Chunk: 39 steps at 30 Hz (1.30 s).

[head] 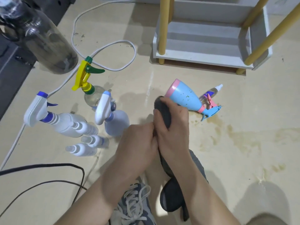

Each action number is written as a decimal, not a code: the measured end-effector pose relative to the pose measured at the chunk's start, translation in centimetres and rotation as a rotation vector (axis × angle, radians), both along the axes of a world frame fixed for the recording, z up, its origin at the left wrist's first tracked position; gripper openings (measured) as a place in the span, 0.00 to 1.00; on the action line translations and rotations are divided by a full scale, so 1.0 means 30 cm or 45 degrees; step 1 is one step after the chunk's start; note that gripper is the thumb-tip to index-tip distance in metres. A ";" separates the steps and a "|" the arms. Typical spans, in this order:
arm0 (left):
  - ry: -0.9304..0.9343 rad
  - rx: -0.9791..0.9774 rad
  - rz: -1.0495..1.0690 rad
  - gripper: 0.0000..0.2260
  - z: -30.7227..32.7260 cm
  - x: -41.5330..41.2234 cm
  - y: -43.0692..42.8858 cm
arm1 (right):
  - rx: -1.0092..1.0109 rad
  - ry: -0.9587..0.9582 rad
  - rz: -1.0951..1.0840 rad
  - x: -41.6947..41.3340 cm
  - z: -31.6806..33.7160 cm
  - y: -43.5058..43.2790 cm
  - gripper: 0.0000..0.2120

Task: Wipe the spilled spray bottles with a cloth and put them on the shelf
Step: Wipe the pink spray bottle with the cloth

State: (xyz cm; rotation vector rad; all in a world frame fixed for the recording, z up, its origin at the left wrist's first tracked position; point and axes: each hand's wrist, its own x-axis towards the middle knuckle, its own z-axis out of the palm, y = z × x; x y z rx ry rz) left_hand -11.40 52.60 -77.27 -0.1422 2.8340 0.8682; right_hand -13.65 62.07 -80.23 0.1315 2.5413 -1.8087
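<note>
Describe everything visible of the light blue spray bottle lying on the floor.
The light blue spray bottle lies on its side on the beige floor, in front of the white shelf. It looks plastic, with a pink base pointing up-left, a pink collar, a blue spray head and pink trigger at lower right. Green specks dot its body. A small clear bottle lies behind its neck. The right hand, gripping a dark cloth, is at its base; contact is unclear.

Looks matt and soft: dark cloth (pixel 163 114). Gleams as smooth plastic: blue spray bottle (pixel 183 96) (flecked with green). Shines glossy, stained yellowish toward its right edge: floor (pixel 243 159). Looks smooth, matt white: shelf (pixel 203 47).
</note>
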 end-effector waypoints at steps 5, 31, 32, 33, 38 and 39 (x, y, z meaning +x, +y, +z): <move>-0.041 0.101 0.163 0.15 -0.031 0.011 -0.020 | 0.082 -0.204 0.090 -0.104 0.039 0.005 0.10; -0.075 0.148 0.237 0.09 -0.040 0.052 -0.074 | -0.955 -0.584 -0.558 -0.123 -0.066 0.159 0.15; -0.066 0.139 0.234 0.09 -0.041 0.052 -0.072 | -1.122 -0.596 -0.557 -0.115 -0.038 0.152 0.14; -0.052 0.126 0.229 0.09 -0.040 0.050 -0.070 | -1.120 -0.631 -0.446 -0.105 -0.037 0.128 0.15; -0.048 0.148 0.240 0.07 -0.029 0.054 -0.062 | -0.622 -0.516 -0.100 -0.019 -0.122 -0.017 0.20; -0.048 0.136 0.242 0.07 -0.032 0.053 -0.060 | -0.583 -0.431 -0.089 -0.015 -0.161 -0.017 0.18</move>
